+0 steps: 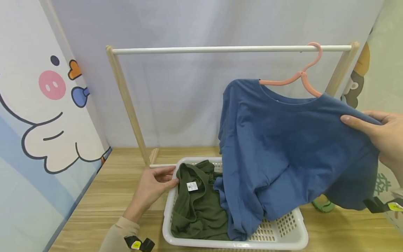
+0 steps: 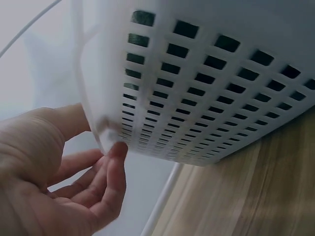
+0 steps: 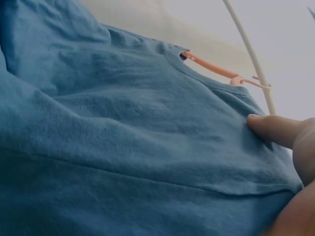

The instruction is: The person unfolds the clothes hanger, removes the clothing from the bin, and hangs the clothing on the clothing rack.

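A blue T-shirt point(image 1: 283, 140) is on a pink hanger point(image 1: 303, 75), whose hook is at the white rail of a small rack. My right hand point(image 1: 390, 136) grips the shirt near its right-hand shoulder, thumb lying on the front of the cloth; its other fingers are mostly hidden behind. Part of the shirt droops into a white plastic basket point(image 1: 280, 241). With thumb and fingers my left hand point(image 1: 154, 185) holds the basket's left rim, as the left wrist view shows against the perforated wall point(image 2: 197, 91). Inside the basket, a dark green garment point(image 1: 201, 206) with a white label lies at the left.
The rack's white rail point(image 1: 201, 50) runs across the back between wooden posts, the left one point(image 1: 127, 101) behind my left hand. A green round object point(image 1: 324, 205) sits on the wooden table point(image 1: 104, 206), right of the basket. Cartoon-printed cloth point(image 1: 37, 133) hangs at the left.
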A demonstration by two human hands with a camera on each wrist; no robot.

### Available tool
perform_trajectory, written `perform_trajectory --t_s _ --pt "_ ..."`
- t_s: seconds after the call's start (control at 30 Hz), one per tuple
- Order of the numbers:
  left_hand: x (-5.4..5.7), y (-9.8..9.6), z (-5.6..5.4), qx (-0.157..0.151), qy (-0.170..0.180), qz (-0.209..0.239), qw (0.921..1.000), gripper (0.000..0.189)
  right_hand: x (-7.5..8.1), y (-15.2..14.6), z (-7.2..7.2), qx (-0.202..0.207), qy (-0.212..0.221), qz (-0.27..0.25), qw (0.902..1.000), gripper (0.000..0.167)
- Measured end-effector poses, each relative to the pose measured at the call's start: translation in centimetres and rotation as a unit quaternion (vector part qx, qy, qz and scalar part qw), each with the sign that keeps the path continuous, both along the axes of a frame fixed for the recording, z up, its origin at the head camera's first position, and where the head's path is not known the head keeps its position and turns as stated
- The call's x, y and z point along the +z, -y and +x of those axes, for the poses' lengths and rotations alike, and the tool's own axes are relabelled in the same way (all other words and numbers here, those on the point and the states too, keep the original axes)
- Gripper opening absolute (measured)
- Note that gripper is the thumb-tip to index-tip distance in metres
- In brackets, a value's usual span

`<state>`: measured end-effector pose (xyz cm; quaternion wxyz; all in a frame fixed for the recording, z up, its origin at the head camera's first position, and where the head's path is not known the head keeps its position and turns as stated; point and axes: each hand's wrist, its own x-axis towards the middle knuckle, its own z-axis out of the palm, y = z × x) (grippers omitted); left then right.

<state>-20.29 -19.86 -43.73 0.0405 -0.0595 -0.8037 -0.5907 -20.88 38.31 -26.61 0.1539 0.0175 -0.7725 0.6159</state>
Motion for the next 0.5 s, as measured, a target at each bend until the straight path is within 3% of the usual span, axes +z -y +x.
perform_trajectory --t_s 0.1,0.23,0.4,0.5 --pt "-0.2 -0.1 0.1 0.007 0.002 0.009 0.9999 0.048 0.1 0.0 0.1 -0.05 -0.005 0.09 0.9947 0.028" --pt "-0.5 -0.1 0.1 0.013 0.005 0.022 0.9996 0.048 -0.1 -0.1 0.4 -0.098 -0.013 0.166 0.9812 0.025" --pt "-0.7 -0.1 -0.1 0.013 0.004 0.02 0.9997 0.047 -0.2 -0.3 1.0 -0.14 -0.056 0.17 0.9738 0.029" --pt "-0.7 -0.1 0.0 0.013 0.004 0.022 0.9997 0.047 0.1 0.0 1.4 -0.186 -0.088 0.173 0.9633 0.033"
